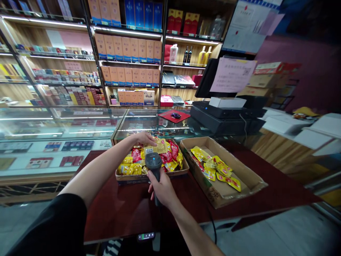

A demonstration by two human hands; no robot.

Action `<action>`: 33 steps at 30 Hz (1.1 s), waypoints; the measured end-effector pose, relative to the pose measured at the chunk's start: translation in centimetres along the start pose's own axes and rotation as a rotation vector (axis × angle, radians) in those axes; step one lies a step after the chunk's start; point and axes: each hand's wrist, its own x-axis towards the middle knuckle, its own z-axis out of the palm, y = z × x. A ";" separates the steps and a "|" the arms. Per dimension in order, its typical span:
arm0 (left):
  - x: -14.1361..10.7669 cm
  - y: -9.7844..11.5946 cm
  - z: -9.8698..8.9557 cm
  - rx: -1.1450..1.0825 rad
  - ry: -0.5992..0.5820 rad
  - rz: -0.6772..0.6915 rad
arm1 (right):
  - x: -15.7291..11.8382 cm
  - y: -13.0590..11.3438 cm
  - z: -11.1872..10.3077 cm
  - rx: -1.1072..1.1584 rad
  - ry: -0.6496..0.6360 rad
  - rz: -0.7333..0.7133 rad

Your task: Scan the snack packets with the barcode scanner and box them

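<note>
My right hand [163, 188] is wrapped round the handle of a dark barcode scanner [153, 160], its head showing a small blue light. My left hand [145, 138] pinches a gold snack packet [159, 145] above a shallow cardboard box [130, 179]. Red and yellow snack packets [131, 168] fill that box. The scanner is in front of the held packet and covers part of the box. To the right, a larger cardboard box [249, 188] contains several yellow packets [223, 166] and bare cardboard around them.
Both boxes stand on a dark red table [112, 209]. Beyond it are a glass display counter [87, 124], a mouse [176, 115] on a red pad, and a point-of-sale monitor [207, 78]. Shelves of boxed goods line the back wall. A black cable [214, 225] hangs over the table's front edge.
</note>
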 end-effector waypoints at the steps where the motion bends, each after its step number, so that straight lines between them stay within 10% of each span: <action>1: 0.0 -0.1 0.0 -0.008 -0.002 0.002 | 0.1 0.0 0.1 0.018 0.011 -0.001; 21: -0.3 0.9 0.3 -0.012 -0.008 0.057 | -0.3 -0.2 0.3 0.100 0.034 -0.034; 28: -2.9 -0.4 0.3 -0.082 -0.026 0.222 | 1.7 -2.0 -3.8 0.104 0.337 -0.203; 33: -4.5 -0.8 1.3 -0.187 -0.063 0.372 | 4.3 -4.2 -5.8 0.229 0.252 -0.109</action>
